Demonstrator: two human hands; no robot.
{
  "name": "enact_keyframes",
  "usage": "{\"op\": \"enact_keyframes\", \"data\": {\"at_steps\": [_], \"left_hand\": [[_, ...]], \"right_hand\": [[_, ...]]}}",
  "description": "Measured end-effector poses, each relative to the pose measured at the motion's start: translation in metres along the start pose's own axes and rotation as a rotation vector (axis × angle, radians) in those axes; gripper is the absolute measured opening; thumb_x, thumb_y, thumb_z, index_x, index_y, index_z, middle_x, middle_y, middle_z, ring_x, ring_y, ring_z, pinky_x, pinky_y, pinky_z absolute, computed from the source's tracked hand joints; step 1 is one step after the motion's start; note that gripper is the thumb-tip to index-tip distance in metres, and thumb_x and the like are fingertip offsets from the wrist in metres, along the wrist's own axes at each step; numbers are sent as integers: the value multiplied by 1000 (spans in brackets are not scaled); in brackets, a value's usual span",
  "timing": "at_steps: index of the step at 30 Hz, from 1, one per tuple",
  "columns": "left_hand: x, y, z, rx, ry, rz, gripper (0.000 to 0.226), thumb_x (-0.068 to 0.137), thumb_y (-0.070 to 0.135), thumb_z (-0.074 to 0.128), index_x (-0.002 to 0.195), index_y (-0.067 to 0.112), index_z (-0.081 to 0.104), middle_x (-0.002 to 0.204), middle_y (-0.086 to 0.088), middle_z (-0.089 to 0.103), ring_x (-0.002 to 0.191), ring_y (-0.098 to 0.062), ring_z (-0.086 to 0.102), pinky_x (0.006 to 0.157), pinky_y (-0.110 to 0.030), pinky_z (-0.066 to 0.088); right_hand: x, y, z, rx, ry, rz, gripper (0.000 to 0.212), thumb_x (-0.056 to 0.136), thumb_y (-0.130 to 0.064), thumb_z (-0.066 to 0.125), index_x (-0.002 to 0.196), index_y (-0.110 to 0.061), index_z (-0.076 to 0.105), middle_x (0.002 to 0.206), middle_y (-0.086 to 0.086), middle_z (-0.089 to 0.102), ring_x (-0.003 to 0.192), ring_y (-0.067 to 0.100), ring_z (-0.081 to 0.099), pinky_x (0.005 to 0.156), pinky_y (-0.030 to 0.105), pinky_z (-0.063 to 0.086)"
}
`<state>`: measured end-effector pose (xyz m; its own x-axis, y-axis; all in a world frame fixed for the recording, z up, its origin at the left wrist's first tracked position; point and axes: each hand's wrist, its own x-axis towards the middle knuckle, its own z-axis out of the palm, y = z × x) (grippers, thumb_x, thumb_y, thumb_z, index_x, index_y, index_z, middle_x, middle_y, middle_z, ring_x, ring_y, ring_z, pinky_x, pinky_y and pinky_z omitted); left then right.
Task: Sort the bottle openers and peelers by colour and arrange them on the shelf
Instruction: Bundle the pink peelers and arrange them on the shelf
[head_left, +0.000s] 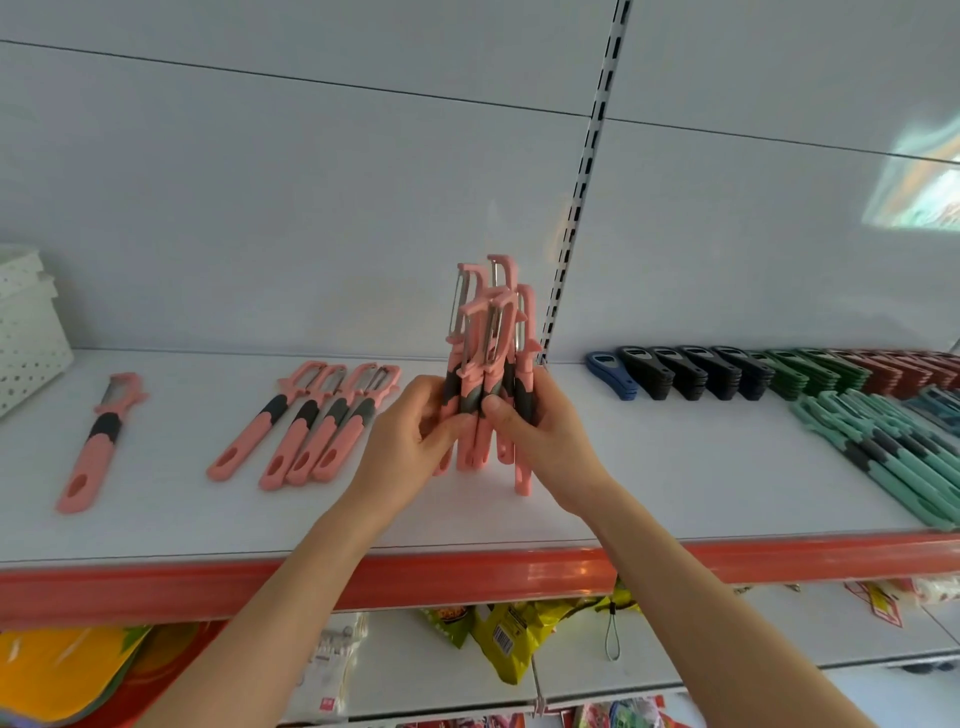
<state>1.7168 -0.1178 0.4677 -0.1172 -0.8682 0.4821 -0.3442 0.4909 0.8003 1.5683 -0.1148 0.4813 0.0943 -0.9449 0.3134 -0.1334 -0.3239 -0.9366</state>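
Both my hands hold an upright bunch of several pink peelers with grey grips over the white shelf, blades up. My left hand grips the bunch from the left and my right hand from the right, thumb across the front. Several pink peelers lie side by side on the shelf to the left, and a single pink peeler lies further left. At the right lie teal peelers. Behind them stand rows of bottle openers: blue, black, green and red.
A white perforated basket stands at the shelf's far left. The shelf has a red front edge. Below it a lower shelf holds packaged goods. A slotted upright runs up the back panel.
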Motion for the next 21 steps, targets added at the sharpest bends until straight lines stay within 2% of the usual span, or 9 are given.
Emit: {"op": "enact_keyframes", "data": {"at_steps": [3,5,8,9,11,14,17,19,21], "left_hand": [[3,2,-1,17,14,9,17,85,14,62,99,13,53,76,8,63,66,-2,62,60,-9,46],[3,4,-4,-21,4,14,27,84,14,63,109,17,51,77,10,66,68,0,64,61,-8,47],[-2,4,-6,-55,-52,15,44,85,10,62,124,21,46,95,18,62,87,8,62,78,-6,48],[-3,4,-7,-61,-67,2,43,86,8,61,125,17,48,100,19,60,93,9,59,82,-4,45],[-4,3,-7,-58,-79,-11,37,87,5,58,123,10,52,104,15,58,98,3,56,80,0,41],[-4,3,-7,-59,-64,-6,32,87,5,59,118,8,53,100,15,59,89,8,56,75,1,42],[-3,5,-4,-77,-45,28,33,86,8,61,118,9,54,102,13,59,90,4,58,76,-5,46],[-2,10,-1,-113,-19,42,33,86,11,61,118,10,56,102,10,61,91,1,61,75,-9,48],[2,17,3,-168,-8,29,30,86,13,61,115,13,58,99,12,62,89,2,62,73,-12,51]], "right_hand": [[-1,-2,3,15,22,-17,6,91,-8,53,97,-10,51,65,3,53,50,16,46,50,30,43],[-2,-3,4,22,38,-30,7,91,-8,53,99,-9,51,67,5,53,50,15,48,50,29,44],[-4,1,6,-12,53,-9,16,91,-11,55,106,-7,52,75,3,56,58,12,52,57,26,45],[-5,4,7,-26,58,6,18,91,-12,56,107,-7,52,77,4,57,62,13,53,61,26,45],[-6,7,7,-37,65,28,16,90,-12,56,106,-8,53,79,6,57,65,15,54,63,26,44],[-9,7,10,-45,88,29,13,90,-12,56,104,-12,54,79,2,58,69,12,56,64,21,46],[-12,3,11,-47,141,23,8,91,-13,55,95,-20,54,78,-3,59,66,1,57,61,14,46],[-12,-4,8,-56,185,21,6,91,-15,55,92,-20,55,81,-3,60,71,2,58,66,16,48],[-13,-13,1,-65,227,24,8,90,-16,56,86,-23,56,77,-7,60,68,-1,58,65,16,48]]}}
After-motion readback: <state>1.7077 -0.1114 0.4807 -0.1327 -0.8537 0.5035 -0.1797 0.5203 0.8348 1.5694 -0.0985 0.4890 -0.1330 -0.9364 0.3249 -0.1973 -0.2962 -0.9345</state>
